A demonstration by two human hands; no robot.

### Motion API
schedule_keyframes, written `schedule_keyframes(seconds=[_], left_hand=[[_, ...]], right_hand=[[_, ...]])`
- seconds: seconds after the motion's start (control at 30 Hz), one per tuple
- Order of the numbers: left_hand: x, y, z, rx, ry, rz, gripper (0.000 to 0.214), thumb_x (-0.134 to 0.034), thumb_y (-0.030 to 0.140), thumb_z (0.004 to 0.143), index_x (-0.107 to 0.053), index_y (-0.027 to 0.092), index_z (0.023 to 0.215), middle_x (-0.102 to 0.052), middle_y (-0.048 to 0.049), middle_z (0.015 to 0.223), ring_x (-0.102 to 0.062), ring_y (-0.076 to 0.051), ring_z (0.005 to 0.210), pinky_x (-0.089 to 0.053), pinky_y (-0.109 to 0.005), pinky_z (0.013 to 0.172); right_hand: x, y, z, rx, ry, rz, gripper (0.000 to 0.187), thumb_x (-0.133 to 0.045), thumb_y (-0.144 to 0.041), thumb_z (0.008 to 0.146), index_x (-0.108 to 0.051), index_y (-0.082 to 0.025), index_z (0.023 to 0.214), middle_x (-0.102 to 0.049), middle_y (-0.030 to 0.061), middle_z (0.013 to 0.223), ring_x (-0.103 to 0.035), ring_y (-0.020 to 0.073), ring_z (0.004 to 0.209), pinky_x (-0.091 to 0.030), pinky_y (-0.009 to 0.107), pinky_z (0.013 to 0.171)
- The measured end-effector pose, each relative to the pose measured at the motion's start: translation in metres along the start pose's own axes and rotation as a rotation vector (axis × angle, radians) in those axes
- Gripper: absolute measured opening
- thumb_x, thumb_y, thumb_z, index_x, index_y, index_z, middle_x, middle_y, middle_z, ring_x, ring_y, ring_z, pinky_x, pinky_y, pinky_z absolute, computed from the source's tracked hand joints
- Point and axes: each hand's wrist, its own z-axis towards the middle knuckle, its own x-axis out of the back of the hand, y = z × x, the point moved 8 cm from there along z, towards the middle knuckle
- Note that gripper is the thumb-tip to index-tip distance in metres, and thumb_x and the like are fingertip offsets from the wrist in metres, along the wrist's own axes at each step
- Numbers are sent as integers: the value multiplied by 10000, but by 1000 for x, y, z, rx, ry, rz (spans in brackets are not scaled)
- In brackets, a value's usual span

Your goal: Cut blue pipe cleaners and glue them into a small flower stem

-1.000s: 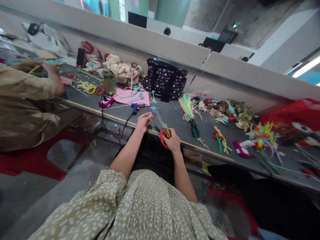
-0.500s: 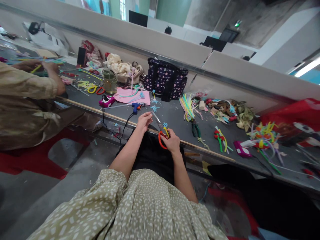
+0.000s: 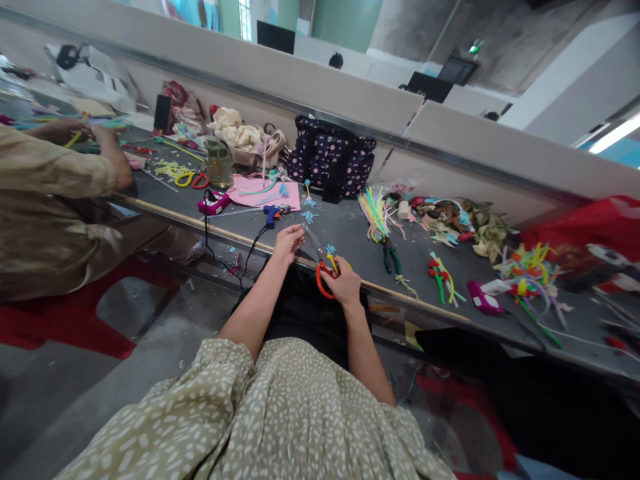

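My right hand [image 3: 345,283] grips a pair of scissors [image 3: 324,280] by its orange and yellow handles, at the table's front edge. The metal blades reach up and left toward the fingertips of my left hand [image 3: 289,243]. Those left fingers are pinched together; what they hold, if anything, is too small to make out. Small blue clippings [image 3: 309,217] lie on the table just beyond the blade tips. A blue glue gun [image 3: 273,213] rests to the left of my left hand, its cord hanging over the edge.
Behind the glue gun lies a pink sheet [image 3: 260,193] with pipe cleaners on it. A dark patterned bag [image 3: 333,157] stands at the back. Right of my hands are a pipe-cleaner bundle [image 3: 375,212] and green-handled pliers [image 3: 391,257]. A co-worker's arm [image 3: 55,160] is at the left.
The scissor blades have shifted very slightly and look a little blurred. Both my hands stay in nearly the same place. The co-worker's hands at the left have moved a little.
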Motion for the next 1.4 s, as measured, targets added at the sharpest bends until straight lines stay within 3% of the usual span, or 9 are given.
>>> schedule_keyframes(seconds=[0.97, 1.4], left_hand=[[-3, 4, -5, -4, 22, 17, 241, -797, 79, 585, -645, 119, 767, -612, 34, 558, -521, -48, 445, -479, -192, 514], [-1, 3, -2, -6, -1, 40, 270, -812, 115, 598, -692, 116, 840, -694, -27, 671, -535, -44, 471, -483, -186, 526]], right_hand=[[-2, 1, 0, 33, 36, -21, 482, -582, -583, 814, -624, -204, 1109, -718, 70, 860, -669, 231, 770, -467, 318, 706], [-1, 11, 7, -22, 31, -35, 483, -555, -602, 820, -614, -221, 1111, -712, 55, 904, -657, 222, 784, -440, 303, 713]])
